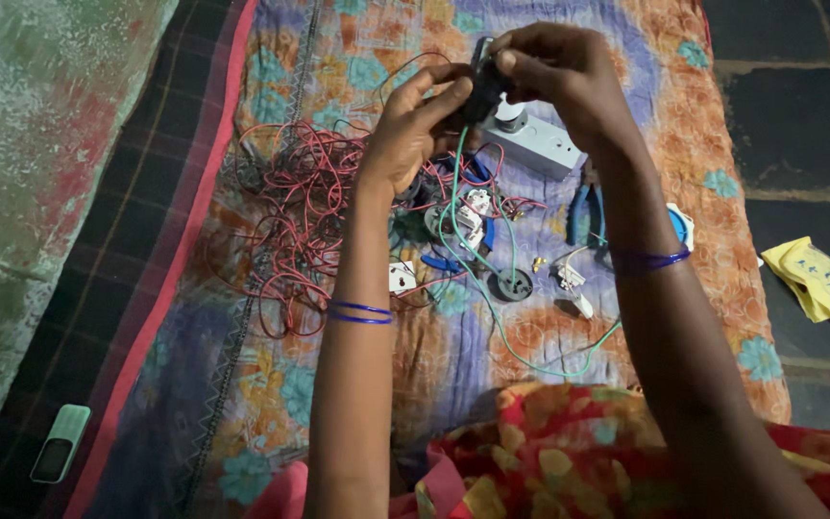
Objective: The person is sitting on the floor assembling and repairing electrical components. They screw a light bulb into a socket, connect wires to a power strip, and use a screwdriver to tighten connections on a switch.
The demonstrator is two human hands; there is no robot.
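Looking down from the head camera, both hands are raised over a flowered quilt spread on the floor; the left hand and the right hand meet on a small black electrical fitting, the grip of each closed around it, left fingers cupping it from below, right fingertips pinching its top; a green wire hangs from the fitting and loops down across the quilt toward the person's lap, so it seems already joined at that end, though the joint itself is hidden by the fingers; just behind the hands sits a grey switch box; beside it lie blue-handled pliers; a tangle of red wire sprawls to the left, touching a cluster of white sockets and parts; a round black piece rests near the middle; these loose parts suggest much remains unassembled; well apart, a yellow cloth lies on the stone floor and a pale green phone on the dark checked mat.
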